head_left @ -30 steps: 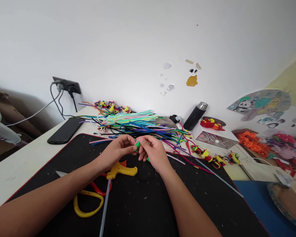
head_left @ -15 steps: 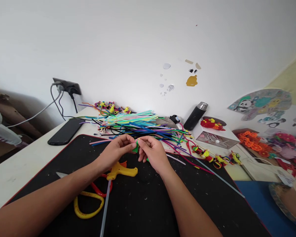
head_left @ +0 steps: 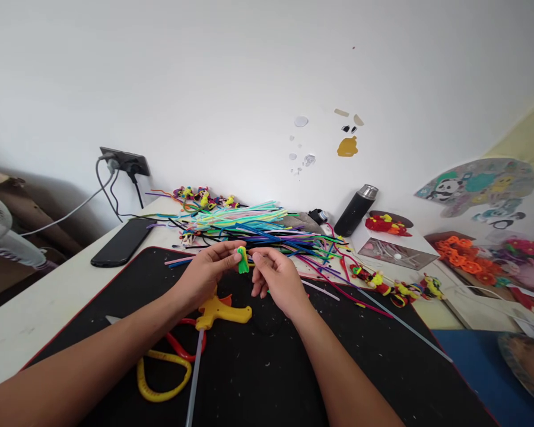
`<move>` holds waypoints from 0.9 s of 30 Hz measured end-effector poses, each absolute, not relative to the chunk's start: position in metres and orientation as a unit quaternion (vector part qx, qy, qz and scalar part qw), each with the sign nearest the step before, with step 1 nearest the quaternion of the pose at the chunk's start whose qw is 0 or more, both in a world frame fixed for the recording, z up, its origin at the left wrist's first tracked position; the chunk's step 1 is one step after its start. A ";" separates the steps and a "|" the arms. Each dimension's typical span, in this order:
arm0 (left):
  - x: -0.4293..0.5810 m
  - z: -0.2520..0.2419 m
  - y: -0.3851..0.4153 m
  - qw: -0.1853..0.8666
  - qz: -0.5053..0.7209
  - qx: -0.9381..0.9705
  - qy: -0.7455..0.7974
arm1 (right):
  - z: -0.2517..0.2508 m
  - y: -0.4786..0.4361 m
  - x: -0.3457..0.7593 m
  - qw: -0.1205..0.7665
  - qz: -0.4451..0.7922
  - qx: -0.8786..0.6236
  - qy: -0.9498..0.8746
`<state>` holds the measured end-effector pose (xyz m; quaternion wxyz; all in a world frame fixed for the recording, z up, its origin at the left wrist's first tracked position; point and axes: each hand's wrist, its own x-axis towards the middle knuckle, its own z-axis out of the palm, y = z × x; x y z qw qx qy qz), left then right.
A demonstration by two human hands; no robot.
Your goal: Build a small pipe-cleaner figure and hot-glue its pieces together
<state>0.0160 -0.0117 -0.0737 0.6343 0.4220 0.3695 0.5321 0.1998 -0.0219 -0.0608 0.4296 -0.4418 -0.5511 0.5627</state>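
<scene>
My left hand (head_left: 214, 261) pinches a small green and yellow fuzzy piece (head_left: 244, 261), which looks like bent pipe cleaner, between thumb and fingers. Just to its right is my right hand (head_left: 273, 271), thumb and forefinger pressed together near the piece's edge. Whatever those fingertips hold is too small to make out. Below both hands, a yellow glue gun (head_left: 225, 311) lies on the black mat (head_left: 258, 379), with a clear glue stick (head_left: 194, 379) running from it. Scissors (head_left: 162, 373) with red and yellow handles rest partly under my left forearm.
Behind my hands lies a heap of coloured pipe cleaners (head_left: 258, 228). A phone (head_left: 123, 243) lies at the left, below a wall socket (head_left: 124, 161). A black flask (head_left: 356, 210), a white box (head_left: 394, 252) and small pipe-cleaner figures (head_left: 404, 290) stand or lie at the right.
My hands have parted slightly, and the green and yellow piece now shows more fully in my left hand. The whole view has shifted a little.
</scene>
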 end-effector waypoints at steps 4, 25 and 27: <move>0.015 -0.074 -0.010 0.652 0.553 0.392 0.341 | -0.063 -0.022 0.199 0.414 0.575 -0.437 -0.554; 0.016 -0.077 -0.010 0.673 0.553 0.375 0.318 | -0.073 -0.022 0.195 0.376 0.645 -0.402 -0.530; 0.016 -0.077 -0.010 0.674 0.551 0.375 0.318 | -0.073 -0.022 0.195 0.374 0.645 -0.401 -0.532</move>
